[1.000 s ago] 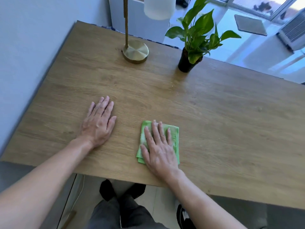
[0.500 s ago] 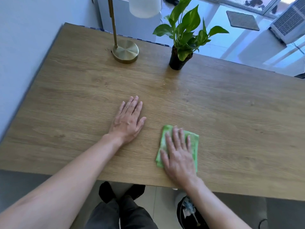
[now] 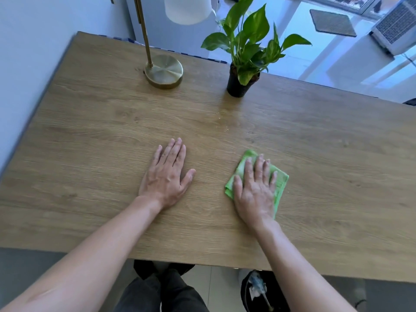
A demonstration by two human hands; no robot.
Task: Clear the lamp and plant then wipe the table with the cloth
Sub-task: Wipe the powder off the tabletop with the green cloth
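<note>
A folded green cloth (image 3: 280, 180) lies on the wooden table (image 3: 90, 131) near its front edge. My right hand (image 3: 255, 190) presses flat on top of the cloth, fingers spread. To its left, my left hand (image 3: 167, 176) rests flat on the bare wood, holding nothing. At the back of the table stands a brass lamp (image 3: 163, 70) with a round base and a white shade. To the lamp's right is a leafy green plant (image 3: 245, 46) in a small black pot. Fine crumbs lie on the wood in front of the pot.
A pale wall runs along the table's left side. Beyond the far edge is a sunlit floor with a grey mat (image 3: 333, 22) and a white appliance (image 3: 396, 28). A black bin (image 3: 258, 291) sits on the floor under the front edge, beside my legs.
Both hands have slid to the right across the table, the right one carrying the cloth with it, and the cloth has turned slightly. Lamp and plant stay in place.
</note>
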